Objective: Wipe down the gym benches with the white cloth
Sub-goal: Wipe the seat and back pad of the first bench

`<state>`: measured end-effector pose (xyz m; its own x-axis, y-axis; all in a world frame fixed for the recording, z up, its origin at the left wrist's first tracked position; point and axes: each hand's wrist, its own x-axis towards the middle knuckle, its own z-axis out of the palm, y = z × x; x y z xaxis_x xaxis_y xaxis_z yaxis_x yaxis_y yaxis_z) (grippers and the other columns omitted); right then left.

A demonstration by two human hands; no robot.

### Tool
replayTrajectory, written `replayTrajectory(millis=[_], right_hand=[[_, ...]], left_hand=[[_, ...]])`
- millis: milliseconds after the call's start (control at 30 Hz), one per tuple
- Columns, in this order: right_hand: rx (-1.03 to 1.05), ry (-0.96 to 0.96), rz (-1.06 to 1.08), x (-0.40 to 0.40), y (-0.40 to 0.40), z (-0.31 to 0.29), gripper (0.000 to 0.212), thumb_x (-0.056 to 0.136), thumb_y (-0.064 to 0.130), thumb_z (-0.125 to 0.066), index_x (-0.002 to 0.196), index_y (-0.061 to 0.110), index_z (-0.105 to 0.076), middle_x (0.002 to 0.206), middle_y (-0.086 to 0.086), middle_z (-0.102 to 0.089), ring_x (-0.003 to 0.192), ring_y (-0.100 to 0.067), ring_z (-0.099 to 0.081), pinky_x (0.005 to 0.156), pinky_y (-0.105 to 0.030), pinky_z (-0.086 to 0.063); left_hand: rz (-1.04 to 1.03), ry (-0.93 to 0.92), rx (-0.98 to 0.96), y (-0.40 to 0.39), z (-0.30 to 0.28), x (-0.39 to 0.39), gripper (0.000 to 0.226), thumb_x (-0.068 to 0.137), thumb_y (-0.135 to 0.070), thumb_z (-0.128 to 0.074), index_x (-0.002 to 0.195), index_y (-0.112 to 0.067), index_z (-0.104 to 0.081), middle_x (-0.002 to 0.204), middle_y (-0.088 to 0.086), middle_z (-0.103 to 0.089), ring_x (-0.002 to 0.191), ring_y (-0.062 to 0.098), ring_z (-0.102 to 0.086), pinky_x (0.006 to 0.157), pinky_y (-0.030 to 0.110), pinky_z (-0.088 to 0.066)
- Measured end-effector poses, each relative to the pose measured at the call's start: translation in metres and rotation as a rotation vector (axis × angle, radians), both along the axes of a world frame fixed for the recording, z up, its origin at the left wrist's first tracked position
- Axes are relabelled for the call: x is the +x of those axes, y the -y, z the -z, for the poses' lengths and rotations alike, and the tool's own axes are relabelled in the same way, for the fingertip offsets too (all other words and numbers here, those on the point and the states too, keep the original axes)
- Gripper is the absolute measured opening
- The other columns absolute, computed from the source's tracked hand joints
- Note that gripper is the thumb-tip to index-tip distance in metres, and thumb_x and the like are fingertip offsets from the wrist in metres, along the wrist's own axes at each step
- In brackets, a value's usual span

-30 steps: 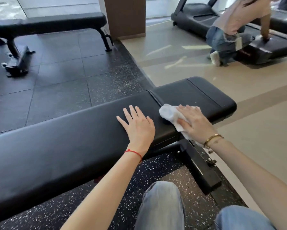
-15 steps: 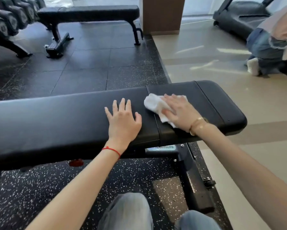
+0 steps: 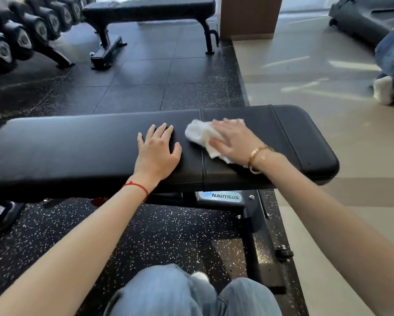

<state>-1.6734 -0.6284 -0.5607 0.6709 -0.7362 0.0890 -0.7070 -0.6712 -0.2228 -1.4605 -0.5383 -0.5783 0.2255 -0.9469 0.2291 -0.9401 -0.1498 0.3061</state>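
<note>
Since the earlier frames the view has swung left: the dumbbell rack (image 3: 20, 39) now shows at upper left, the far bench (image 3: 150, 8) sits near top centre, and the kneeling person (image 3: 392, 65) is pushed to the right edge. The right hand with the cloth has slid leftward along the pad, now reaching the seam between the two cushions. The left hand has kept its place on the long cushion.

Black rubber tile floor (image 3: 146, 71) lies open between the two benches. Tan floor (image 3: 305, 71) runs open to the right, past the near bench's end.

Near bench (image 3: 77, 144): long axis runs left to right across the view, rounded end pointing right, pad level. Far edge and near edge both uncovered along the left stretch. Frame below carries a NAUTILUS plate (image 3: 224, 196).

Left hand (image 3: 157, 153): flat on the long cushion, fingers spread, palm down, gripping nothing. Red string (image 3: 138, 187) on the wrist.

Right hand (image 3: 232, 142): fingers straight and close together, pressing the white cloth (image 3: 200, 135) onto the pad. Gold bracelet (image 3: 257, 158) on the wrist.

Cloth: crumpled, lying across the seam, partly under the palm, its free bunch sticking out left toward the left hand, near but apart from it.
</note>
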Motion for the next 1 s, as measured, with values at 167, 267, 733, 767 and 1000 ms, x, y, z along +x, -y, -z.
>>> replayTrajectory(millis=[167,267,733,767,1000], right_hand=[[-0.220,0.086,-0.192,-0.066,-0.076,0.015,0.058,0.098,0.051,-0.041,0.146,0.017,-0.038,0.151,-0.004,-0.039,0.140,-0.028,-0.034,0.117,-0.047,-0.023],[-0.390,0.057,-0.173,-0.065,-0.089,0.023,0.057,0.098,0.049,-0.044,0.145,0.018,-0.039,0.149,-0.004,-0.041,0.138,-0.029,-0.037,0.115,-0.050,-0.027],[-0.499,0.102,-0.019,-0.082,-0.095,0.041,0.056,0.095,0.052,-0.043,0.141,0.019,-0.046,0.147,-0.003,-0.046,0.138,-0.026,-0.039,0.114,-0.047,-0.028],[-0.507,0.091,-0.030,-0.064,-0.097,0.042,0.057,0.094,0.052,-0.048,0.141,0.020,-0.046,0.146,-0.002,-0.046,0.137,-0.026,-0.039,0.114,-0.046,-0.028],[-0.474,0.155,0.093,-0.074,-0.096,0.046,0.058,0.095,0.052,-0.049,0.138,0.014,-0.049,0.142,-0.006,-0.050,0.132,-0.029,-0.045,0.111,-0.048,-0.032]], left_hand=[[0.003,-0.013,0.004,0.000,-0.002,-0.001,0.054,0.098,-0.029,-0.044,0.149,-0.014,-0.037,0.158,0.004,-0.032,0.149,0.026,-0.018,0.121,0.054,-0.006],[0.006,-0.017,0.004,0.000,-0.002,-0.003,0.054,0.097,-0.028,-0.043,0.149,-0.014,-0.037,0.158,0.004,-0.031,0.149,0.026,-0.018,0.121,0.054,-0.005],[0.013,0.012,0.021,0.002,0.002,-0.001,0.057,0.096,-0.033,-0.036,0.149,-0.014,-0.037,0.158,0.005,-0.032,0.148,0.029,-0.020,0.121,0.056,-0.007],[0.009,0.014,0.026,0.002,0.002,-0.001,0.055,0.097,-0.031,-0.037,0.150,-0.014,-0.036,0.159,0.005,-0.031,0.149,0.029,-0.019,0.121,0.055,-0.007],[0.004,0.019,0.014,0.000,0.003,0.002,0.052,0.100,-0.030,-0.041,0.150,-0.016,-0.036,0.159,0.003,-0.030,0.149,0.026,-0.019,0.122,0.052,-0.009]])
